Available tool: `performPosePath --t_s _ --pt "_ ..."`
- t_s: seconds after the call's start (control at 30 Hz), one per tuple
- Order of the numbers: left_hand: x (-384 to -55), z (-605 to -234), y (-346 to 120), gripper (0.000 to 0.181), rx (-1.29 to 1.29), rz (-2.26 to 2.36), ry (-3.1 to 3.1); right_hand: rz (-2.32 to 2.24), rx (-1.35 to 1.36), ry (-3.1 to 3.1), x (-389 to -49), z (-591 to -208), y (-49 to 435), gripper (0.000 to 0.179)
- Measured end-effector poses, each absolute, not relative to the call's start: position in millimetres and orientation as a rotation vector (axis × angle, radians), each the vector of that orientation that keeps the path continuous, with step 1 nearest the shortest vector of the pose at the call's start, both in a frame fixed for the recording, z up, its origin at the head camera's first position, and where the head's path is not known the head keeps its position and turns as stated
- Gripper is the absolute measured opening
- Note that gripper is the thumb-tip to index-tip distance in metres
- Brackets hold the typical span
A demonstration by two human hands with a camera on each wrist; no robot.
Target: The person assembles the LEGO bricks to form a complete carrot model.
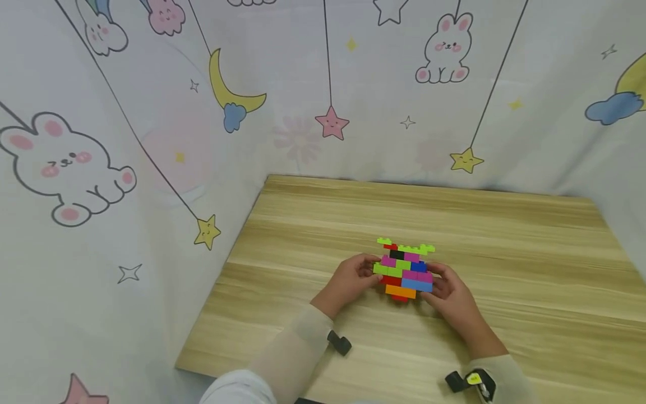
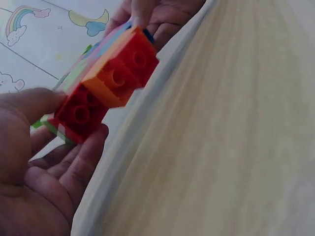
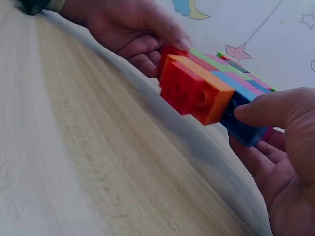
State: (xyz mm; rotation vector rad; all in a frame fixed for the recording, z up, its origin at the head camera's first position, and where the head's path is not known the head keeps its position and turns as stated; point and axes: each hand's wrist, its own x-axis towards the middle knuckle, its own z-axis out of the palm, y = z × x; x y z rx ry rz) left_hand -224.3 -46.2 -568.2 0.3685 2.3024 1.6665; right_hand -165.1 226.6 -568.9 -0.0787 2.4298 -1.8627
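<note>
Between my two hands is a figure built of toy building bricks (image 1: 404, 269), in lime, magenta, red, blue, black and orange. My left hand (image 1: 354, 280) grips its left side, thumb on the near face and fingers behind. On the opposite side my right hand (image 1: 451, 292) pinches the blue brick (image 3: 241, 123) between thumb and fingers. Two lime pieces stick out at the top like horns. The hollow undersides of a red brick (image 2: 81, 113) and an orange brick (image 2: 110, 81) face the left wrist camera. Both wrist views show the figure held above the table.
A wood-grain table (image 1: 313, 224) lies under the hands. White cloth (image 1: 282, 73) printed with rabbits, stars and moons hangs behind it and along the left side. Black straps with small cameras (image 1: 339, 343) sit at both wrists.
</note>
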Motion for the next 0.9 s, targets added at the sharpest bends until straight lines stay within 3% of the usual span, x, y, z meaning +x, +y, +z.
performPosePath --t_s 0.2,0.47,0.77,0.9 --pt "-221 -563 -54 0.053 0.522 1.591 2.385 -1.669 -0.118 2.659 -165 -571 230 0.056" --pt "-232 -569 -56 0.045 0.533 1.291 2.617 -1.370 -0.243 2.880 -172 -570 236 0.049" --pt "-240 -575 -53 0.046 0.648 1.003 2.740 -1.285 -0.278 2.854 -180 -578 241 0.051" --pt "-234 -571 -57 0.060 0.596 0.998 2.726 -1.221 -0.294 2.868 -178 -575 242 0.063"
